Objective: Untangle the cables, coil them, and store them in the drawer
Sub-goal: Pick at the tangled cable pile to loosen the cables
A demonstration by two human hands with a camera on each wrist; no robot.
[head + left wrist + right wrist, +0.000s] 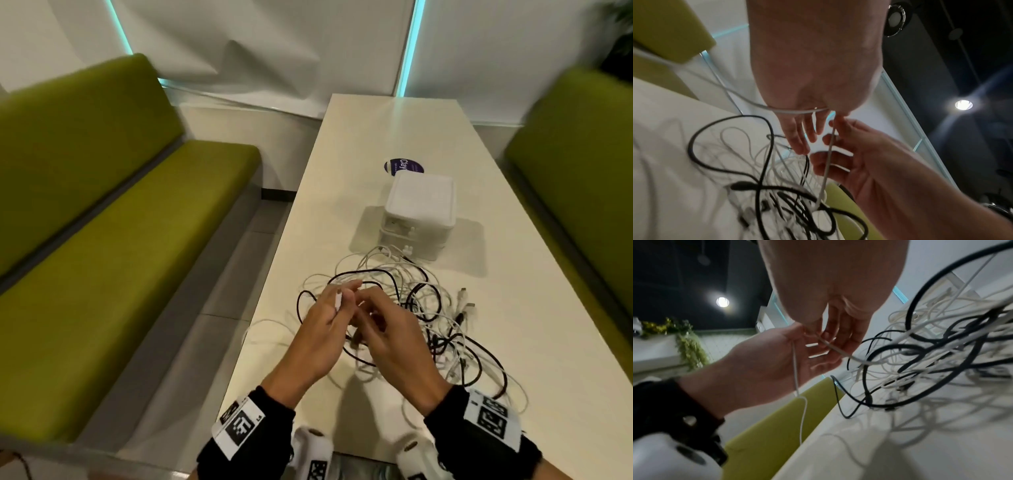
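A tangle of black and white cables [421, 318] lies on the cream table [394, 130], near its front. My left hand [342, 298] hovers over the tangle's left side and grips a white cable [338, 303] near its plug. In the left wrist view this white cable [827, 160] runs from the left hand [807, 129] down into the heap. My right hand [370, 308] is close beside the left one. In the right wrist view the right hand [830, 334] pinches a white cable [838, 350] that leads to the tangle [941, 345]. A small white drawer box [419, 205] stands behind the heap.
Green padded benches run along the left [120, 222] and the right [582, 164] of the table. A round purple sticker [404, 167] lies behind the drawer box. Loose cable plugs [466, 305] stick out at the heap's right side. The table's left edge [270, 274] is near my left hand.
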